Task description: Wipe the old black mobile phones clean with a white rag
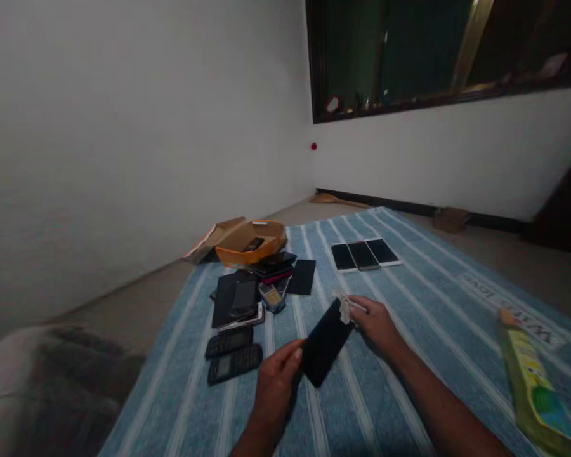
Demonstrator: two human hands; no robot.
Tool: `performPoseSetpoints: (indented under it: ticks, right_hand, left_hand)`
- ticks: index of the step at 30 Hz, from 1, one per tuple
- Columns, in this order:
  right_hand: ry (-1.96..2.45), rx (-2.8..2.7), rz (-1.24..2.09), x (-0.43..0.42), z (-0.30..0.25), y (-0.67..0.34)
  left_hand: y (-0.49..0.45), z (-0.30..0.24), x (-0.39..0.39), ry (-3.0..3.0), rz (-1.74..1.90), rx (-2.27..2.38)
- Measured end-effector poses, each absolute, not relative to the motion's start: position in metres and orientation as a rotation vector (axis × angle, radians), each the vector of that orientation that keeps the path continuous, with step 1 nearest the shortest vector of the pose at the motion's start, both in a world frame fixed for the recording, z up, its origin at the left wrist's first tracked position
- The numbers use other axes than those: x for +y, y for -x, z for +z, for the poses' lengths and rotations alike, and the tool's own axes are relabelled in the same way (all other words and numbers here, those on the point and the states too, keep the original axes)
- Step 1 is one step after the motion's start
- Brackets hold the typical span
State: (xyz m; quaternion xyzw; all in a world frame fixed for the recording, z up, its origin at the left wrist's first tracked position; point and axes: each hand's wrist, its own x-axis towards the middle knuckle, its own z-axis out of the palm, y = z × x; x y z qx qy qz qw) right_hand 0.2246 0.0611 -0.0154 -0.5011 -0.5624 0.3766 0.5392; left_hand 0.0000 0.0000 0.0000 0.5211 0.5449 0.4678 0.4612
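Observation:
My left hand (276, 379) grips the lower left edge of a black smartphone (327, 346), which is tilted above the striped cloth. Bunched in the fingers of my right hand (375, 322) is a whitish wad of cloth or tissue (345, 309), touching the phone's upper end. To the left of my hands lie two black keypad phones (235, 364), a pile of phones (272, 263) and a small phone with a light keypad (271, 297). A dark flat phone (302, 277) rests beside the pile. Farther off, three phones (363, 255) lie side by side.
An open orange cardboard box (252, 255) with a phone inside stands behind the pile. At right lies a yellow-green bottle or packet (535, 387), blurred. The blue striped cloth (419, 343) covers the surface. A white wall (147, 114) rises at left.

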Motion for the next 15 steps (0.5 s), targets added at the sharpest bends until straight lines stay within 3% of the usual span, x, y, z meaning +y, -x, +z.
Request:
performPoseSetpoints:
  ticks: [9,15]
  right_hand:
    - [1.165,-1.16,1.048,0.065,-0.028,-0.231]
    - [1.107,-1.162,1.0,0.059,-0.007,-0.24]
  left_hand:
    - [0.003,-0.01,-0.001,-1.395,1.149,1.324]
    - [0.001,-0.009,-0.004,-1.48,1.138,1.283]
